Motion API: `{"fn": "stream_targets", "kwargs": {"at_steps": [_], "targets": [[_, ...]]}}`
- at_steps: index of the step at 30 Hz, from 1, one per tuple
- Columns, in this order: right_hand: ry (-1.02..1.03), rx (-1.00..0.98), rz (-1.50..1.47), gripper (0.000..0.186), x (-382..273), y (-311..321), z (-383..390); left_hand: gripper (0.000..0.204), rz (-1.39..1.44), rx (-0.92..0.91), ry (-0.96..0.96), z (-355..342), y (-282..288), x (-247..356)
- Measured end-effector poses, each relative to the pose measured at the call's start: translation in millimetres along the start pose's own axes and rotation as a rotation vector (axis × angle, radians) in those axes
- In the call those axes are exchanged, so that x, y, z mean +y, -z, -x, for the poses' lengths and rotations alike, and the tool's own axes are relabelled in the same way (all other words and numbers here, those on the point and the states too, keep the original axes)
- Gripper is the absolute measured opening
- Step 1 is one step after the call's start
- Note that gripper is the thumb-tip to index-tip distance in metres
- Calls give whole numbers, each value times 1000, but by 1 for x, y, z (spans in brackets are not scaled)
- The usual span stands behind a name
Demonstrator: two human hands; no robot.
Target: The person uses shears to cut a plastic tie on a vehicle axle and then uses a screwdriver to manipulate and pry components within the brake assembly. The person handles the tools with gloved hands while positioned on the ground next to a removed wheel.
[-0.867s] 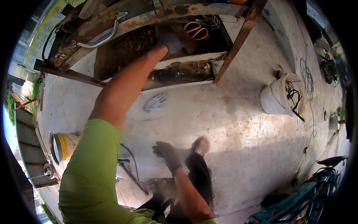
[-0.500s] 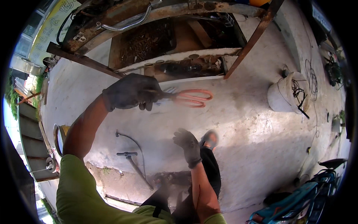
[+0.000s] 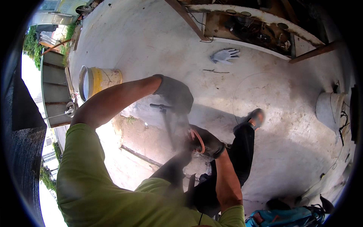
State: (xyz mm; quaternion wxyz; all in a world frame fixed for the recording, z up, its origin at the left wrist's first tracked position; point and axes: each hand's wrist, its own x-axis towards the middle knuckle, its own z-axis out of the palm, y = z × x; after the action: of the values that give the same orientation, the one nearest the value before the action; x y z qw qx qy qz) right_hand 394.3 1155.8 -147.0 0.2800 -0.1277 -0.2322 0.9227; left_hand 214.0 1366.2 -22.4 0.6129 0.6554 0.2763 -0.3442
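Head view, frame centre: orange handles [image 3: 200, 139] slanted at the right hand [image 3: 210, 142], below the left hand [image 3: 175, 94]; either grip I could not tell.

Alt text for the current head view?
Gloved right hand against an orange-handled tool, grip unclear; gloved left hand, blurred, just above. On the pale floor beyond: a loose grey glove and a yellow-banded bucket.

"From the right hand [image 3: 210, 143], where's room?"
"Toward one o'clock, over concrete floor [image 3: 234, 92], up to the rusty frame [image 3: 262, 18]."
"Obstacles?"
"Left hand [image 3: 176, 92] close at eleven, shoe [image 3: 258, 117] at two, leg [image 3: 242, 155] at four; T-handled tool [image 3: 160, 106] at ten, yellow-banded bucket [image 3: 99, 80] beyond it."
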Motion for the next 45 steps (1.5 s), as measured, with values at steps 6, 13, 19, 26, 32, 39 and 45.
{"fn": "stream_targets", "kwargs": {"at_steps": [6, 13, 19, 26, 32, 39, 45], "targets": [[59, 206, -149, 42, 4, -2, 0, 32, 327, 898, -83, 25, 13, -31], [320, 252, -249, 38, -29, -34, -6, 29, 488, 678, 9, 8, -90, -107], [323, -23, -312, 86, 9, 13, -2, 28, 474, 571, 80, -19, -198, -143], [303, 7, -590, 51, 15, 15, 7, 27, 473, 417, 313, -20, -250, -126], [245, -70, -481, 71, 0, 21, 12, 27, 454, 546, 208, -21, -263, -156], [273, -50, -581, 68, 4, 30, 10, 28, 402, 508, 272, -20, -252, -139], [293, 212, -407, 67, -9, 17, 9, 29, 625, 513, 256, -29, -282, -159]]}}
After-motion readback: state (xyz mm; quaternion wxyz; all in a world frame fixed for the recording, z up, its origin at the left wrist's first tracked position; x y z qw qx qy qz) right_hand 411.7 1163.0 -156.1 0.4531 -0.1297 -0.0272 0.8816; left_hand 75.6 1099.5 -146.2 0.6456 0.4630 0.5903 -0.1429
